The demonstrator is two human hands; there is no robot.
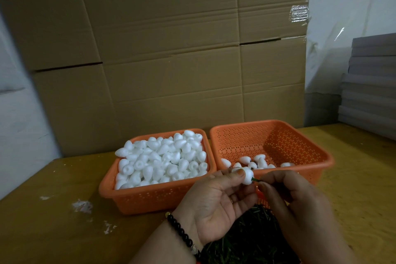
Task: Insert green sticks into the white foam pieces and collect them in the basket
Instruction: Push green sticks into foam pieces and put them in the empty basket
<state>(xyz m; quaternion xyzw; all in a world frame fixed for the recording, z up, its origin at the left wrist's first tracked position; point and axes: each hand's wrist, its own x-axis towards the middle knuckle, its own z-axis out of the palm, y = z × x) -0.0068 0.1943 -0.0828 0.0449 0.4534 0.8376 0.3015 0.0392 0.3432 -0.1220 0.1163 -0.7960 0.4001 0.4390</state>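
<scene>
Orange perforated baskets (276, 141), white foam pieces (162, 156), green stick (255, 180), black bead bracelet (182, 231).

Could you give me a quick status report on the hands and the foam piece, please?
Left hand holds foam piece. Right hand pinches green stick entering it. Nothing in the way.

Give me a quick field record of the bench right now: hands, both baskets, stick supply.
left hand: grips one white foam piece
right hand: pinches green stick, its tip at the foam piece
left basket: heaped with plain foam pieces
right basket: a few pieces on the bottom, mostly bare
stick supply: dark green pile under the hands
table: white crumbs left of the baskets
</scene>
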